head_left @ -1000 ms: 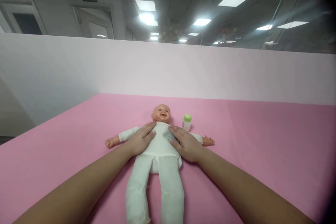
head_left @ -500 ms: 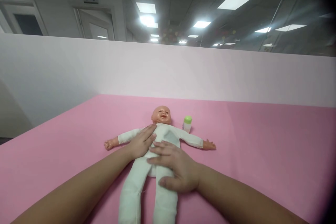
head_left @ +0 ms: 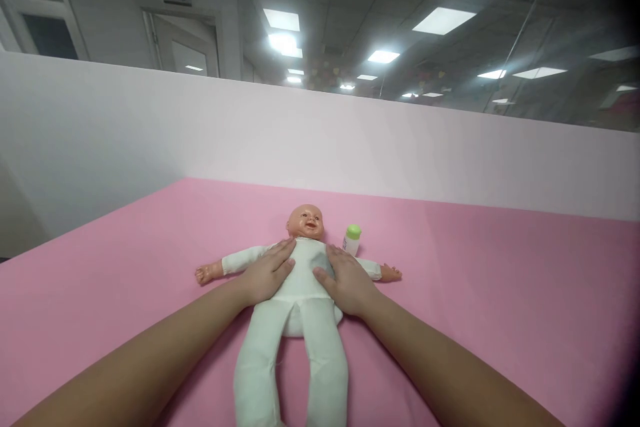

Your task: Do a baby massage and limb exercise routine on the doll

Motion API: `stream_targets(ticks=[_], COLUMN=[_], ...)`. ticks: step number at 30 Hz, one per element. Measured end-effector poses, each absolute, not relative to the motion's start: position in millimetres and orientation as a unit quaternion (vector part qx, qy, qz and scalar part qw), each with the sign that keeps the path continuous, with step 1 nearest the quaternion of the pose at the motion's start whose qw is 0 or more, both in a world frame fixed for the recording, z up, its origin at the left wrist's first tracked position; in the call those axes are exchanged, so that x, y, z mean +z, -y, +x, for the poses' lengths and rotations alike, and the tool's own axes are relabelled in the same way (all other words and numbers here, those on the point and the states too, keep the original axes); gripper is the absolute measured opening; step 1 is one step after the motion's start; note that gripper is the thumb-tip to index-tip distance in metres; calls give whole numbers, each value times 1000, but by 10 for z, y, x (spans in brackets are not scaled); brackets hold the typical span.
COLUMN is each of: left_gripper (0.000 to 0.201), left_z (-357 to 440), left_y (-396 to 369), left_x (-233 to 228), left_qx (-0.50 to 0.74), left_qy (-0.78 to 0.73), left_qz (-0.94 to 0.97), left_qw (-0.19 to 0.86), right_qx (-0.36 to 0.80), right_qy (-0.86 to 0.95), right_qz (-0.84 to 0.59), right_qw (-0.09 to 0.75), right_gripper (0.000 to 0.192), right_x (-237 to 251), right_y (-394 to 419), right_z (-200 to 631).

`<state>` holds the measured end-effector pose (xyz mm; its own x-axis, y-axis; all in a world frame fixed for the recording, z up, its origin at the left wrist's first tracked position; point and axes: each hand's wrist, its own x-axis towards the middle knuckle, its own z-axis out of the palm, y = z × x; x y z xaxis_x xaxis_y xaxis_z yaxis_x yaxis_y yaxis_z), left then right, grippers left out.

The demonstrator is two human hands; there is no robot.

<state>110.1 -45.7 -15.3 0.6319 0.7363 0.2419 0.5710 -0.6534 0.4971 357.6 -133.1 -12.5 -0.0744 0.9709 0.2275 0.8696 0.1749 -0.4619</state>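
A baby doll [head_left: 304, 283] with a white cloth body and plastic head lies on its back, arms spread wide and legs toward me. My left hand [head_left: 270, 273] rests flat on the left side of its chest, fingers stretched toward the shoulder. On the opposite side of the chest lies my right hand [head_left: 347, 280], fingers extended and thumb apart, covering part of the doll's upper arm. A greyish patch shows on the chest beside my right thumb. Neither hand grips anything.
Just beyond my right fingertips stands a small bottle [head_left: 353, 240] with a green cap. The pink surface [head_left: 480, 293] lies under everything. A low white wall [head_left: 350, 140] borders it at the back and left.
My right hand has moved from across the doll's belly and hip to the right side of its chest. My left hand keeps its place. The view has tilted slightly.
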Motion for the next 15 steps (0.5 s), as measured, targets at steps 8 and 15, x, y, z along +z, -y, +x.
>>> stream_targets(ticks=[8,15], left_gripper=[63,45], left_z=[972,1056], left_y=[636,1174], left_x=[20,359], left_qx=[248,193], left_qy=[-352,-115], left_qz=[887,943], left_qw=[169,247], right_qx=[71,76], right_qy=[749,741], right_qz=[-587,-601], right_qw=[298,290], right_gripper=[65,67], right_x=[-102,-130], right_y=[1363,1364], right_z=[3598,3589])
